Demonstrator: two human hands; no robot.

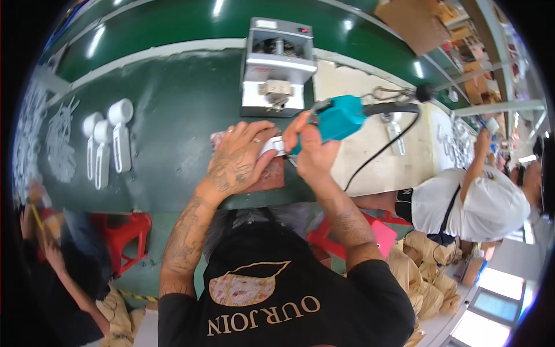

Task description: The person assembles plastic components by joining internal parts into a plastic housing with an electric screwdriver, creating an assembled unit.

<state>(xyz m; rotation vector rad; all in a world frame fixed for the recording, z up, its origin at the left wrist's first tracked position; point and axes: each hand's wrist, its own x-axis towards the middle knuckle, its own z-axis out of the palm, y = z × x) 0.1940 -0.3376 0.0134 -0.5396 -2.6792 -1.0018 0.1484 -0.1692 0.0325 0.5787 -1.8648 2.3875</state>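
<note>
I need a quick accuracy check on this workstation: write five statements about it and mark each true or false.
1. The right hand grips a teal power tool. True.
2. The left hand is free. False: the left hand holds a white part.
3. Three white round-headed pieces lie at the left. True.
4. The grey-and-white machine is left of those pieces. False: the machine is to their right.
5. The tool's cord is bright yellow. False: it is black.

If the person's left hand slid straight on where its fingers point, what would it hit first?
The left hand would likely meet the boxy grey-white machine just beyond its fingertips, though the hand's height above the dark green tabletop is hard to judge here.
</note>
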